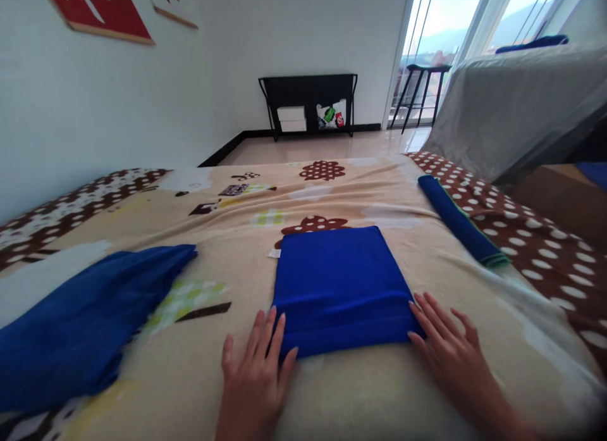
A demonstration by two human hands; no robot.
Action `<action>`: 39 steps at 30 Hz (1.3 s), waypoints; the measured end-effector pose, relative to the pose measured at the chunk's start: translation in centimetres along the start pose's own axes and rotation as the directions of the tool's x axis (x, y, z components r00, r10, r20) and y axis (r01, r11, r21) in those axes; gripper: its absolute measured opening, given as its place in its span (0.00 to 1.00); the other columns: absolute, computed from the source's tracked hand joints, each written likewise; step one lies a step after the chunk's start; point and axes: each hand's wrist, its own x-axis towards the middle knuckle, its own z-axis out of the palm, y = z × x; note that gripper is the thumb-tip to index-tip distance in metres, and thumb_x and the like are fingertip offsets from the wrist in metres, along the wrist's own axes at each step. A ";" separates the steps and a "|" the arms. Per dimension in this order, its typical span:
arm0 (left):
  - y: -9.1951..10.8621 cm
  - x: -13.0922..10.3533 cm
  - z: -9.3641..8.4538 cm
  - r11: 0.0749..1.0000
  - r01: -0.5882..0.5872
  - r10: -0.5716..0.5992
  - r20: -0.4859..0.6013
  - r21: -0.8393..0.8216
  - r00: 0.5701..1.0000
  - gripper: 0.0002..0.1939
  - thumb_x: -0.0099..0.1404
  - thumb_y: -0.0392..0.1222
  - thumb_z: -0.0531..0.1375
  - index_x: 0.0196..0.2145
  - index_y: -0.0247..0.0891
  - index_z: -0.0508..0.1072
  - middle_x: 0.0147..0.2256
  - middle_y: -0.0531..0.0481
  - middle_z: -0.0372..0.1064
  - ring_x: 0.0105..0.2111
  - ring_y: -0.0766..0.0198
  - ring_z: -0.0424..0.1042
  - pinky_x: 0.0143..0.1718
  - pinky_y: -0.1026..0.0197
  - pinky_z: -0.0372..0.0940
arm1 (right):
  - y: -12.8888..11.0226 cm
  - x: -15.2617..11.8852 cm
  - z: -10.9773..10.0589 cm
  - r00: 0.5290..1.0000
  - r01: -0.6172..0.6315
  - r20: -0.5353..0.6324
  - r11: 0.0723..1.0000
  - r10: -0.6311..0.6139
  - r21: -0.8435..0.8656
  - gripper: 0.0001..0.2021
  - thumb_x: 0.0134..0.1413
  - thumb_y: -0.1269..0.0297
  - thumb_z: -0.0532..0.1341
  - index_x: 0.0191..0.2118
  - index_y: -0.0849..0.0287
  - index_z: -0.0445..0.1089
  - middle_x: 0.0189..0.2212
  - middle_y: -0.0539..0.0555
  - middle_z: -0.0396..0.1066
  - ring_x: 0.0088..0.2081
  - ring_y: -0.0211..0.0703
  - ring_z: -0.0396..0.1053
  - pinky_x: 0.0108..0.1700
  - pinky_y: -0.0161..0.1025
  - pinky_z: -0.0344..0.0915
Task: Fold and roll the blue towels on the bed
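Note:
A bright blue cloth [339,279], folded into a near square, lies flat on the patterned blanket [351,397]. A crease runs across its near part, and a small white tag [274,254] sticks out on its left. My left hand [258,365] rests at the cloth's near left corner, fingers stretched out and touching the edge. At the near right corner lies my right hand [446,343], its fingers extended with the tips on the cloth's edge. To the left spreads a darker blue cloth [90,321], loosely laid. A rolled dark blue cloth with green edging [459,219] lies at the right.
Beyond the blanket, a black rack [308,86] with white boxes [291,118] stands by the wall. Right of it are a black stool [424,80] at the window and a plastic-covered piece of furniture [531,99]. A cardboard box [554,197] sits at the right.

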 end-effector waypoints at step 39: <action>0.0 1.3 -1.6 0.991 0.014 -0.003 0.082 -0.130 0.997 0.24 0.59 0.25 0.51 0.51 0.38 0.70 0.44 0.44 0.75 0.44 0.53 0.73 0.48 0.46 0.59 | -0.1 2.4 -1.4 0.998 -0.040 0.058 0.984 0.031 0.172 0.14 0.54 0.75 0.53 0.43 0.59 0.72 0.40 0.58 0.74 0.43 0.50 0.68 0.52 0.54 0.58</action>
